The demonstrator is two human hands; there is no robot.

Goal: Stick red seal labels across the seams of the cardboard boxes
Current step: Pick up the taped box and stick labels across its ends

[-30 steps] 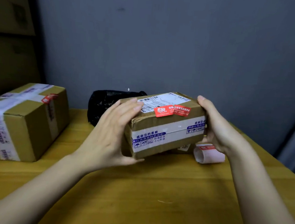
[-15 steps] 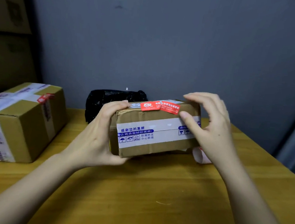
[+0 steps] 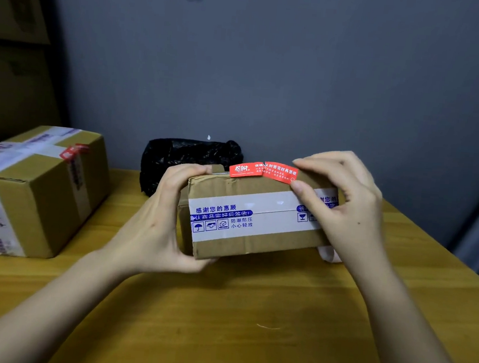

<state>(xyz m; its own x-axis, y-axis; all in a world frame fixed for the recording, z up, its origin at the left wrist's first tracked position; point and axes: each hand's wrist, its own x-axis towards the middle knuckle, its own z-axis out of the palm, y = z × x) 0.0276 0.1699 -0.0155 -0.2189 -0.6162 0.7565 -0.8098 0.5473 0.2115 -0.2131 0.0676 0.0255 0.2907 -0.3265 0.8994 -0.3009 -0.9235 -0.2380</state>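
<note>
The small cardboard box is held just above the wooden surface, tipped so its taped front faces the camera, and the red seal label lies folded over its top front edge. The left hand grips the box's left end, thumb under the lower corner and fingers curled over the top. The right hand pinches the box's top right edge at the label's right end, thumb on the front face and forefinger on top. To finish this step well, I would keep the left grip firm and run the right thumb along the label from middle to end, pressing it flat on both faces so no corner lifts (the label shows a crease near its middle that wants smoothing). The white tape band reads 感谢您的惠顾 and 防潮防压 小心轻放 in blue, with handling icons; the label's white print is partly legible, ending 完好再签收. A larger box at the left already carries a red label, and a black bag sits behind.
</note>
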